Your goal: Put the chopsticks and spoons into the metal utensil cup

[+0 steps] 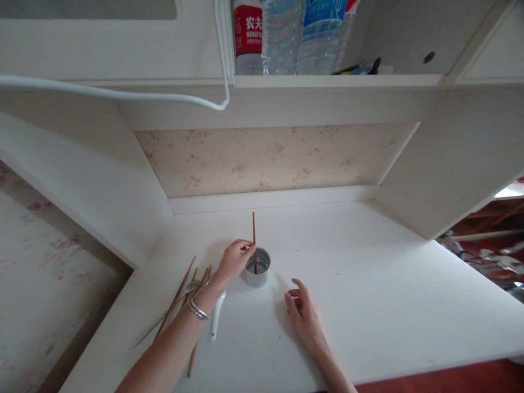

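Observation:
My left hand [235,257] pinches a brown chopstick [254,234] that stands upright in a small metal holder cup [257,268] on the white desk [368,284]. A silver bangle sits on that wrist. My right hand [303,316] rests on the desk to the right of the cup, fingers loosely curled and apart, holding nothing. Several more chopsticks [180,295], a metal spoon [191,286] and a white spoon [216,319] lie on the desk under and beside my left forearm.
The desk sits in a white alcove with floral wallpaper [270,161] at the back. A shelf above holds water bottles [286,35]. A white cable [123,94] hangs across the upper left. Metal utensils [495,265] lie off the desk's right edge.

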`<state>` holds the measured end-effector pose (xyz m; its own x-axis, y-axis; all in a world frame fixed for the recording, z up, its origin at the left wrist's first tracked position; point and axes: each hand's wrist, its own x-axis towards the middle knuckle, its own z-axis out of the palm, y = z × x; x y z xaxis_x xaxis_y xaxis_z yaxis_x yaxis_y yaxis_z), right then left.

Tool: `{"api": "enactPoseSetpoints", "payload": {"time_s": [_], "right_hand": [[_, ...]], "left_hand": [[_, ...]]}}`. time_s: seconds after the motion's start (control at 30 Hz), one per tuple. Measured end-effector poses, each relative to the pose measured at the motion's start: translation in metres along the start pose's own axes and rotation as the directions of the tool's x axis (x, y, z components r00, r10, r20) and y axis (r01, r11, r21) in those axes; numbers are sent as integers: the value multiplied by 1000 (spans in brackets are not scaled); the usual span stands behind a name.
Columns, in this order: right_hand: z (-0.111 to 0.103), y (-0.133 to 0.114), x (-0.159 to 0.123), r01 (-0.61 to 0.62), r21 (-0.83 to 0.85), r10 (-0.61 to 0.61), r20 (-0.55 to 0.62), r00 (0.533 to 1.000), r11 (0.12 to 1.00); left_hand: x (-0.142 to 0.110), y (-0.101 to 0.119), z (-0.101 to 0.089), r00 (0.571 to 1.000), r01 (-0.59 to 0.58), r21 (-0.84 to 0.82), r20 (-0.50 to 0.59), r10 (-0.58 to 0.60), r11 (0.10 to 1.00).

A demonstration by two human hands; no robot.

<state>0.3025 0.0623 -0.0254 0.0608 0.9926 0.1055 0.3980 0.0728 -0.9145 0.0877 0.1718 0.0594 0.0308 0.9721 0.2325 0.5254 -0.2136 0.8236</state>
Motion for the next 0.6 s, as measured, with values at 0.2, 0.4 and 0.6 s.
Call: {"api": "enactPoseSetpoints", "payload": {"time_s": [0.2, 0.4, 0.6], "right_hand": [[-1, 1, -1, -11, -13, 11, -1, 1000, 1000], [-1, 1, -1, -35, -20, 35, -7, 999, 999], [5, -6, -2, -83, -13, 83, -55, 995, 996]], "left_hand": [[-12, 2, -5, 999, 17, -26, -27, -18, 1000], [-54, 11, -23, 985, 69, -95, -152, -83, 993], [-128, 26, -21, 969, 246, -211, 51, -241, 946]]}}
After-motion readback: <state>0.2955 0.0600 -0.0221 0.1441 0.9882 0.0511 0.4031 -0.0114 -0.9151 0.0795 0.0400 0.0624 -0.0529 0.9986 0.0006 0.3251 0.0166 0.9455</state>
